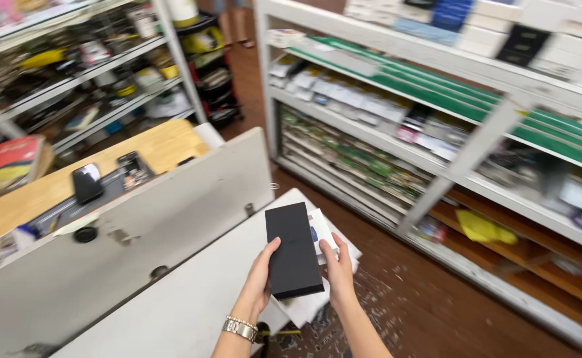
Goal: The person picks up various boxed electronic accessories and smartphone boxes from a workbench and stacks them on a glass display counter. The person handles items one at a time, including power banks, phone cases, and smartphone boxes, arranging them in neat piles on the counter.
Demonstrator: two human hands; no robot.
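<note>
Shop shelves, hands (297, 278) holding black box (293, 250) lengthwise away

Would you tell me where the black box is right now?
In the head view, the black box sits low centre, held between the left hand and right hand, above the white counter.

Matt black cardboard box (294, 250); glossy white paper packs (322, 229) beneath. Metal link wristwatch (240, 327). Smooth white-painted counter (191, 292); pale wood top (138, 156) at far edge. Worn brown floor (430, 305).

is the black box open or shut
Shut: the black box shows one unbroken flat face with no lifted lid, held between the left hand and right hand.
</note>
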